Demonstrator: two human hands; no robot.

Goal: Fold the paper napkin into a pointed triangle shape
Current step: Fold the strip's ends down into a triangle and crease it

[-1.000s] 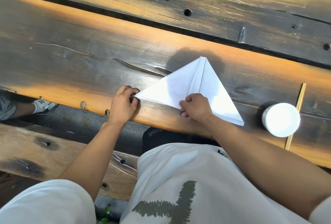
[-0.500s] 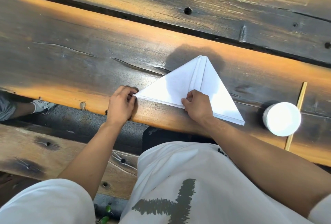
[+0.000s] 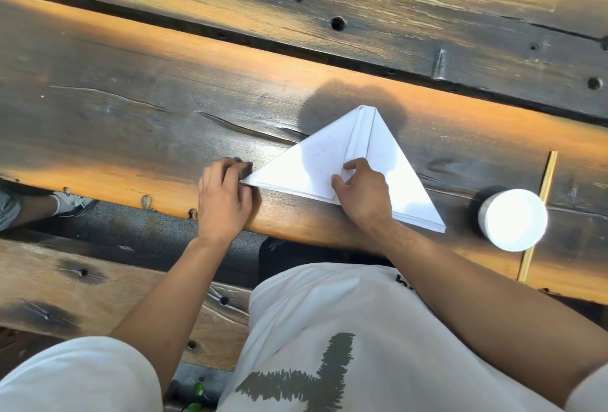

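Observation:
A white paper napkin (image 3: pixel 316 161), folded into a wide triangle with its point away from me, lies on the dark wooden table (image 3: pixel 131 121) near the front edge. My left hand (image 3: pixel 223 197) pinches the napkin's left corner with curled fingers. My right hand (image 3: pixel 362 194) lies on the middle of the napkin's near edge, thumb and fingers pinching a layer beside the centre crease. The right part of the near edge is hidden under that hand.
A white round cup (image 3: pixel 513 219) stands to the right of the napkin, with a thin wooden stick (image 3: pixel 539 214) lying beside it. A wooden bench (image 3: pixel 65 280) lies below the table edge, and a person's shoe (image 3: pixel 70 204) shows at the far left.
My right hand has slid forward from the near edge onto the napkin's middle, its fingers now spread on the paper. The left hand keeps its hold on the left corner.

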